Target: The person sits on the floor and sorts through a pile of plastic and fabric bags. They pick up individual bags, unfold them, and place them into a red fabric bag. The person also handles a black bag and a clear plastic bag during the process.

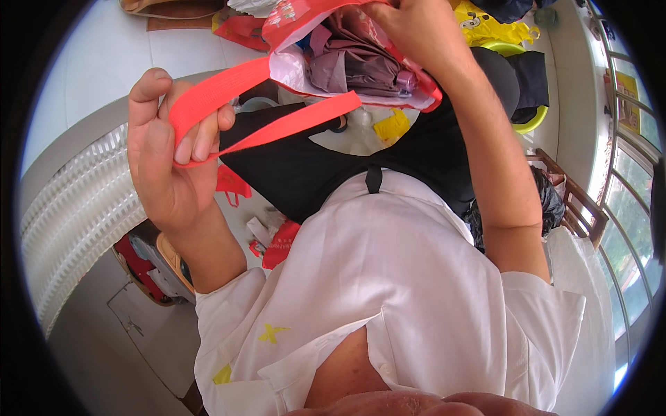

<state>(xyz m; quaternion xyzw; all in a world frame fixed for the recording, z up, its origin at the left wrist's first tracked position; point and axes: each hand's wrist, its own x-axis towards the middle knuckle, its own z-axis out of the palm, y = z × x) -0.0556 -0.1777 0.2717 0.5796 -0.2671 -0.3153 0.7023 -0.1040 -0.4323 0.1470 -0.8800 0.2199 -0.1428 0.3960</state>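
Observation:
A red shopping bag (291,21) with a white lining hangs in front of me at the top of the view, its mouth towards me. Inside lies a folded mauve umbrella (348,67), its cloth loosely bunched. My left hand (174,140) has the bag's red strap (221,91) looped over its curled fingers, with the thumb and index finger raised. One length of strap runs to the bag's edge; the other slants to the right. At the bag's far rim, my right hand (416,26) grips the red fabric. Its fingertips are partly hidden.
A lime-green tub (533,122) with dark cloth stands at right, near a yellow plastic bag (484,23). Below are a red bag (283,244) and a yellow packet (393,126) on the floor. A wooden rack (577,200) and barred window (632,208) line the right side.

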